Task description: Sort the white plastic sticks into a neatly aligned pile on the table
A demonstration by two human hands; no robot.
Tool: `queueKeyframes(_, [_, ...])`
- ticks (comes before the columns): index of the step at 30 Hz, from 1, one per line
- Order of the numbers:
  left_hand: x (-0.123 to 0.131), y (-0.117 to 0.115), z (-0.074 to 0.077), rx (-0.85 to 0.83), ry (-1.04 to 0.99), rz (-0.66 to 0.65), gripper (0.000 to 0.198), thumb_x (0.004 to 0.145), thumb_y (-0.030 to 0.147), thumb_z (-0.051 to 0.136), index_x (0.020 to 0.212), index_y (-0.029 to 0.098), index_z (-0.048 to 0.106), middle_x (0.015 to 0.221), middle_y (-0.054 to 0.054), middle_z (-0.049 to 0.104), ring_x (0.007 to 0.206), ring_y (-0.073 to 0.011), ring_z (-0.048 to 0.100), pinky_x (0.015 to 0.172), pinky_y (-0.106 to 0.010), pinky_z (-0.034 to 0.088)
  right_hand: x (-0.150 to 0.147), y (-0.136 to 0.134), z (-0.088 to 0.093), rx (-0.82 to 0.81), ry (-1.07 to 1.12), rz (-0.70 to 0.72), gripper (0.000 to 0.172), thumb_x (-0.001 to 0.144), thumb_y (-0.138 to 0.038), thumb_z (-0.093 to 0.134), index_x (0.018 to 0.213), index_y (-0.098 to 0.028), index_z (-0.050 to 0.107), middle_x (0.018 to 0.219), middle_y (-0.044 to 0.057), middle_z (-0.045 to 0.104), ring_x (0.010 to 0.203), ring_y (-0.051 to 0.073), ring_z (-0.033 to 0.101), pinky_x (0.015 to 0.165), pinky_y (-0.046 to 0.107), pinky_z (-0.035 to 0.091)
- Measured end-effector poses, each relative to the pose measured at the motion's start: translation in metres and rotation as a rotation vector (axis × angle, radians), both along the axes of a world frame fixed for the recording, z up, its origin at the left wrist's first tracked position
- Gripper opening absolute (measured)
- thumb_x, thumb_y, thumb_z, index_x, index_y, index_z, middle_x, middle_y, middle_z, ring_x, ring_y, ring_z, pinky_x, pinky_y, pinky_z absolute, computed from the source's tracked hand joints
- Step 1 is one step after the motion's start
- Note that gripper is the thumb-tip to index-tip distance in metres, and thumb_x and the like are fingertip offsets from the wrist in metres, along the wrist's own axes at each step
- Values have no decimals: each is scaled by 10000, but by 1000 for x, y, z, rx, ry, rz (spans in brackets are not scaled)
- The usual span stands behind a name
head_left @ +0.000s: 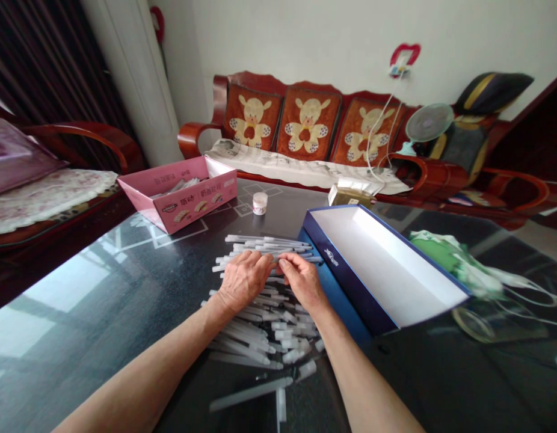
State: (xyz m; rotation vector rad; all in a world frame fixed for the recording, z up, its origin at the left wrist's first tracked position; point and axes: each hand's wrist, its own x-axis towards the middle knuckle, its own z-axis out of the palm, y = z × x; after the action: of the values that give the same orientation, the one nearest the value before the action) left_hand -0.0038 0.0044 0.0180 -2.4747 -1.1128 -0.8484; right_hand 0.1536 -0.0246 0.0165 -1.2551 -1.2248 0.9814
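Many translucent white pen barrels lie in a loose pile on the dark glossy table, with short white caps at the pile's right side. Over the upper part of the pile, my left hand has its fingers curled down on the pens; what it grips is hidden beneath them. Close beside it, my right hand is pinched, thumb and forefinger together near my left fingertips. Whatever sits between those fingers is too small to make out. More pens lie in a row just beyond both hands.
At the left stands a pink box with pens inside. An open dark blue box with a white interior lies at the right. A small round jar, a tissue pack and a green bag are also on the table.
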Motion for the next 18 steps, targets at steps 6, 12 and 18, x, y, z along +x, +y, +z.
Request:
queueKeyframes(6, [0,0,-1,-11,5,8,272,957,348,394,895,211,620,706,-23,589,680,-165,523,622,-291,342,0,0,2,-8,21,-38,241,745,-331,589,944,-204,634,797,15,684,656,157,601,530,232,432])
queueKeyframes(12, [1,-2,2,-32,11,-3,284,960,351,386,887,206,618,704,-21,584,683,-165,520,634,-286,347,1,1,0,49,-122,-76,287,803,-452,551,756,-185,645,659,17,639,626,172,596,602,268,468])
queueKeyframes(18, [0,0,0,-17,-6,4,277,958,347,391,893,205,620,700,-20,579,679,-170,517,626,-291,343,1,3,-4,36,-60,0,190,763,-295,571,921,-202,621,803,4,667,706,156,611,631,244,469])
